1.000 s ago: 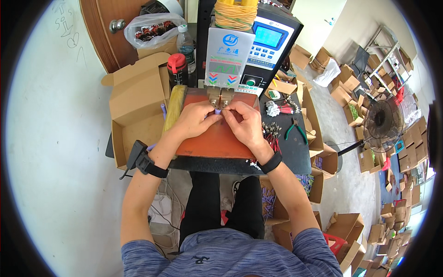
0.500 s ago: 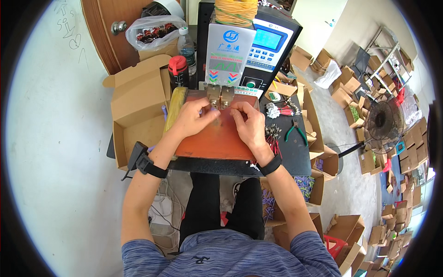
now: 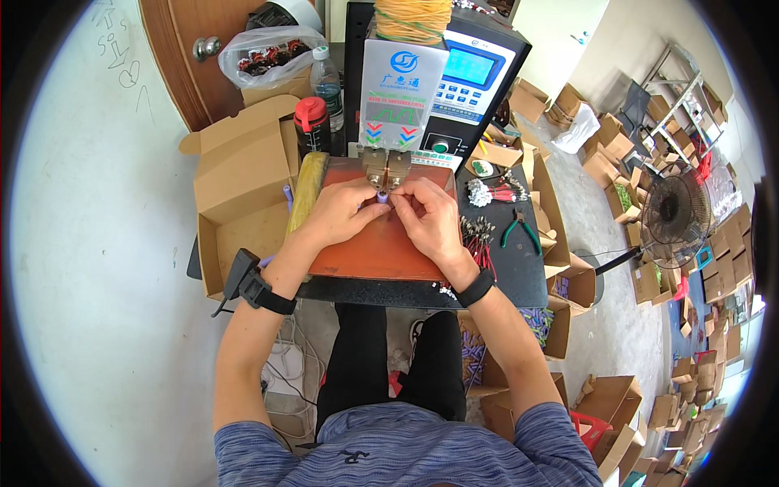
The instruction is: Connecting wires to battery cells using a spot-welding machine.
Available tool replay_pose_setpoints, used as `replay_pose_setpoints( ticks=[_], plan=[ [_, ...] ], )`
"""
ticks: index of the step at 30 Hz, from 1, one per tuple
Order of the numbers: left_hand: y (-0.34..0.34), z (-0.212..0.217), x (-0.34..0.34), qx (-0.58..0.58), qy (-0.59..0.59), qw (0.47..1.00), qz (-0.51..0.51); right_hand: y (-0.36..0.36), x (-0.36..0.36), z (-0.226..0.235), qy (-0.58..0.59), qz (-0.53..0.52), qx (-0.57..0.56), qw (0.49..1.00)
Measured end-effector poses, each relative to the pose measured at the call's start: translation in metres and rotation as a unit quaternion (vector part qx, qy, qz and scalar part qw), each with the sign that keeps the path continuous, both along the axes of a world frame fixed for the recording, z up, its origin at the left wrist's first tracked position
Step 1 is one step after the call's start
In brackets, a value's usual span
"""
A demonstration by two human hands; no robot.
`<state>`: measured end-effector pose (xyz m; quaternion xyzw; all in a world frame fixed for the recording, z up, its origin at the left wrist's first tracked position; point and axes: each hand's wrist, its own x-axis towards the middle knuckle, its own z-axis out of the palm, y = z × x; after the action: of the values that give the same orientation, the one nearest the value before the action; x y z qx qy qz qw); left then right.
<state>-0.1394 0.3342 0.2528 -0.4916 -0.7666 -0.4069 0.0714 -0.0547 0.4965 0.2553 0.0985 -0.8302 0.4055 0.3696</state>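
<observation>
Beneath the two metal electrodes [image 3: 385, 169] of a spot welder [image 3: 403, 89], a small purple cylindrical cell [image 3: 382, 197] points up toward the tips. My left hand [image 3: 347, 213] is closed, its thumb and fingers pinching the cell from the left. My right hand [image 3: 428, 216] comes in from the right, its thumb and forefinger pinched together close by the cell's top. Whatever is between those fingertips is too small to make out. Both hands rest over an orange-brown mat [image 3: 365, 261].
Right of the mat lie red wire leads [image 3: 479, 235], white-ended leads [image 3: 485, 193] and green-handled pliers [image 3: 520, 230]. On the left are an open cardboard box [image 3: 243, 219], a yellow roll [image 3: 309, 191], a red-lidded bottle [image 3: 312, 126] and a clear bottle [image 3: 327, 88]. A fan [image 3: 673, 217] stands farther right.
My left hand has moved right, and the purple cell now shows under the electrodes. My right hand has shifted slightly left, bringing both sets of fingertips closer together.
</observation>
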Motion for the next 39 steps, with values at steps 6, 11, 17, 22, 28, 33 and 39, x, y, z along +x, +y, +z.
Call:
replay_pose_setpoints(
  ticks=[6, 11, 17, 22, 28, 33, 39],
  plan=[
    [-0.001, 0.001, 0.0, 0.004, 0.012, 1.0, 0.001, -0.002, -0.001, 0.002, 0.009, -0.008, 0.017, 1.0],
    [0.001, -0.002, -0.002, -0.015, 0.008, 1.0, 0.006, 0.0, -0.002, -0.002, 0.025, -0.016, 0.036, 0.999],
    [-0.001, -0.002, 0.001, 0.017, 0.014, 1.0, 0.002, -0.003, -0.003, 0.001, 0.027, -0.015, 0.031, 0.999],
    [0.003, 0.0, 0.001, -0.005, 0.008, 1.0, 0.001, 0.002, -0.001, -0.004, 0.016, -0.032, 0.024, 0.999],
    [-0.007, -0.008, -0.013, -0.003, -0.079, 0.997, -0.011, 0.014, 0.003, 0.002, 0.047, -0.05, 0.104, 0.992],
    [-0.007, -0.016, -0.021, 0.114, -0.202, 0.972, -0.032, 0.073, 0.082, 0.01, -0.075, -0.044, -0.008, 0.996],
    [0.003, -0.039, -0.031, 0.083, -0.114, 0.99, -0.006, 0.172, 0.223, 0.008, -0.391, -0.001, -0.01, 0.92]
  ],
)
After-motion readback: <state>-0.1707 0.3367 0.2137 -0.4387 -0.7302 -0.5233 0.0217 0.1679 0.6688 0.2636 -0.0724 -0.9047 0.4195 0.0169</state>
